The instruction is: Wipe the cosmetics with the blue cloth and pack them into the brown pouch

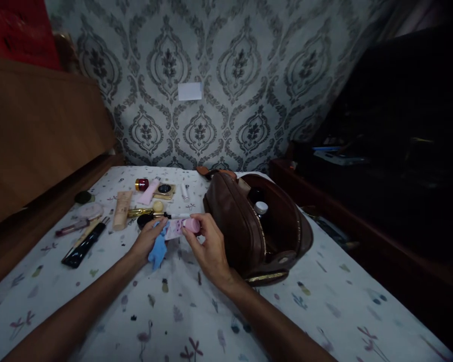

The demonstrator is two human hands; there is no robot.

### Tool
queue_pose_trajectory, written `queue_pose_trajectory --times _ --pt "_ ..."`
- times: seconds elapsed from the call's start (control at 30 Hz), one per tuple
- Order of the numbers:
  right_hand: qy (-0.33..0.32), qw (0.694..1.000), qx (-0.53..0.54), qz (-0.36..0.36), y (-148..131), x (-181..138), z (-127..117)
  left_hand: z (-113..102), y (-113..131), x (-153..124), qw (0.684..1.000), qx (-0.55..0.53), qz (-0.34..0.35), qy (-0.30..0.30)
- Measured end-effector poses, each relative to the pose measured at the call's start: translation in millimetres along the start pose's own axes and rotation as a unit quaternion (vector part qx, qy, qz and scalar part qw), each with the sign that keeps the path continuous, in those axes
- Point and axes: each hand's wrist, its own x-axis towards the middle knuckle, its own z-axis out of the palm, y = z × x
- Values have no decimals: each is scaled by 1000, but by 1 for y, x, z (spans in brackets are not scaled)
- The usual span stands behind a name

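A small pink and white tube [174, 229] with a pink cap lies level between my two hands, above the patterned sheet. My right hand [211, 250] pinches its capped end between thumb and fingers. My left hand [146, 242] is closed on a blue cloth [157, 252], which presses against the tube's other end and hangs below. Close to my right hand stands a brown toiletry bag [234, 226], unzipped, with a white-lidded jar [261, 207] inside. Just beyond my left hand lie a round black case [144, 220] and a gold tube [140, 212].
Several cosmetics lie at the left, among them a beige tube [122, 210], a black bottle [85, 245], a pink tube [149, 192], a red jar [142, 184] and a gold compact [164, 190]. A wooden headboard [41, 136] borders the left, a papered wall [200, 55] the back.
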Motion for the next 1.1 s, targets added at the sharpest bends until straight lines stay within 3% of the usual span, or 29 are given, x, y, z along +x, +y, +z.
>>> queue_pose_trajectory --times 0.63,0.83,1.1 --pt "-15 1000 14 20 -6 0 -2 1 3 -2 999 8 -19 25" --pt "-9 1000 17 0 -6 3 -4 -1 7 -4 998 -37 -31 -35" --pt "-16 998 -23 -58 -16 9 -15 -6 6 -4 993 -80 -44 -70"
